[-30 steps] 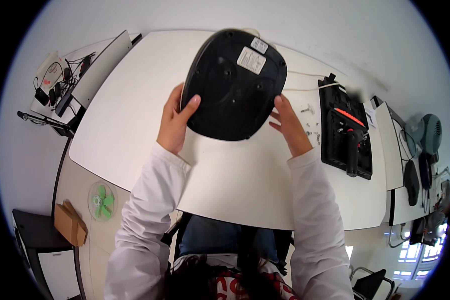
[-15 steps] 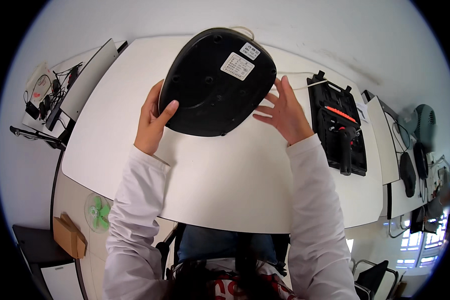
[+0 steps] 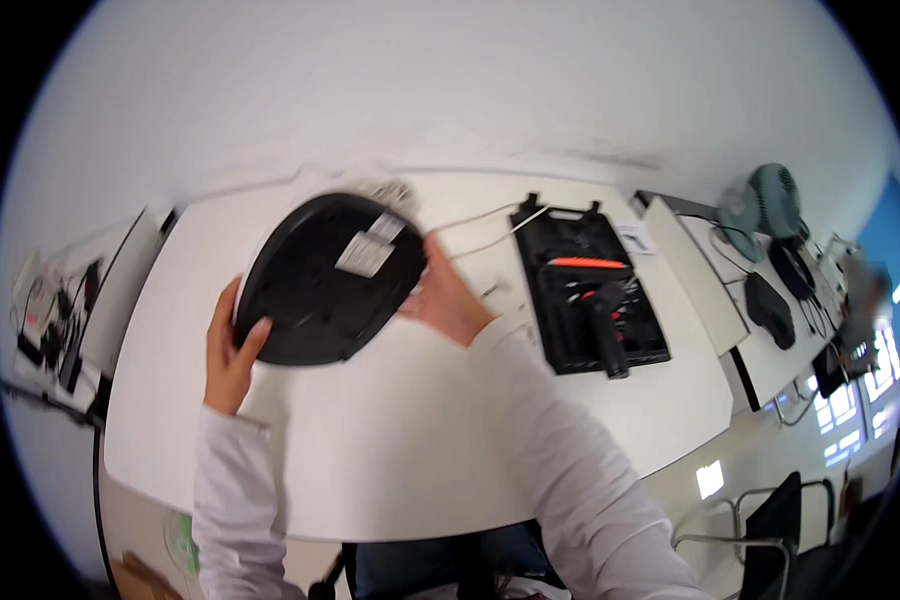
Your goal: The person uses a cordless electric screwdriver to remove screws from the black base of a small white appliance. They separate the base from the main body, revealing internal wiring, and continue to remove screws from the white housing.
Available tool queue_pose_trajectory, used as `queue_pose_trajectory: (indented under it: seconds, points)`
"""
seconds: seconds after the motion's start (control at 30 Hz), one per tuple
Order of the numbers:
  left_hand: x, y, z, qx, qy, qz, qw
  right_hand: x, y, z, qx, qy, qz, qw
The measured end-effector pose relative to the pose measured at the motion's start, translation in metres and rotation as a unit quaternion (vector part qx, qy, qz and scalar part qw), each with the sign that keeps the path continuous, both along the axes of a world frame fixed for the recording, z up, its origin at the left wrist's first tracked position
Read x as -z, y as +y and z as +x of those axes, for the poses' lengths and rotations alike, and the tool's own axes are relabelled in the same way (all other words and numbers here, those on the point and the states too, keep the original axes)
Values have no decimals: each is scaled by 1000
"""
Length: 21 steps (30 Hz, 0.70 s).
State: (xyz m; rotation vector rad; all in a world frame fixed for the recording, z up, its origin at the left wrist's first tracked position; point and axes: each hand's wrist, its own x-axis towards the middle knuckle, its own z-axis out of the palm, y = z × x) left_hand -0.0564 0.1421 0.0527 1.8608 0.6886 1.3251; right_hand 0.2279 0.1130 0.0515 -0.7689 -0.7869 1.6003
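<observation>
A rounded black appliance base (image 3: 310,300) with a pale rim is held tilted above the table, its underside toward me. Two pale labels (image 3: 365,255) are stuck on that underside. My left hand (image 3: 232,360) grips its lower left edge, thumb on the black face and the other fingers behind. At the right edge, my right hand (image 3: 452,302) is closed around the side; its fingertips are partly hidden and blurred. Behind the base lies a bundled pale cord (image 3: 395,194), and pale cable runs toward the tool case.
An opened black tool case (image 3: 570,235) lies to the right, with a black power drill (image 3: 607,325) and an orange strip (image 3: 587,262) on it. Small metal parts (image 3: 493,290) rest beside it. A grey-green fan (image 3: 773,200) stands on the right-hand side table; a chair (image 3: 775,520) is at lower right.
My head view has shifted, so the table sits lower in it. My right hand, spread beside the base before, has closed on its right edge. My left hand keeps its grip.
</observation>
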Motion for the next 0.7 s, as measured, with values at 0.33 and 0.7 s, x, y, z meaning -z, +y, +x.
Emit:
queue_pose_trajectory:
  seconds: [0.33, 0.7]
  points:
    - [-15, -5, 1, 23, 88, 33, 995, 28, -1, 48, -52, -52, -31, 997]
    - [-51, -36, 6, 9, 207, 115, 972, 12, -27, 30, -16, -46, -72, 996]
